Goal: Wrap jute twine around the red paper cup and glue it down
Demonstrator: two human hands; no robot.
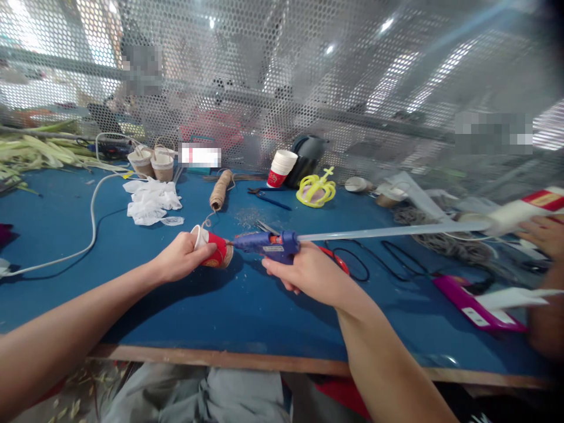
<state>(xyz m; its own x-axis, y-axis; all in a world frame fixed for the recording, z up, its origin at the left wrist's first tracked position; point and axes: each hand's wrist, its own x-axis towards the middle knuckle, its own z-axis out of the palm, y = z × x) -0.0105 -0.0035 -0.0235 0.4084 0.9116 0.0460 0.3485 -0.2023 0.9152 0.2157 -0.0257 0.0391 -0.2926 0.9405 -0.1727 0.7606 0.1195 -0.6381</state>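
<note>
My left hand (183,257) is closed round a red and white paper cup (217,249), tilted on its side with its mouth to the left. Twine is wrapped around the cup's base end and runs up to a spool of twine (221,191). My right hand (306,270) grips a blue glue gun (275,245), its nozzle pointing left at the cup's twine-covered part. A long translucent glue stick (374,234) sticks out of the gun's back. Whether the nozzle touches the cup is too small to tell.
Behind lie white lace (152,201), twine-wrapped cups (163,164), stacked cups (282,167), pliers (271,197) and a yellow crown (316,190). At right are cables, a purple packet (478,304) and another person's hand (544,235). A white cable (93,211) crosses the left.
</note>
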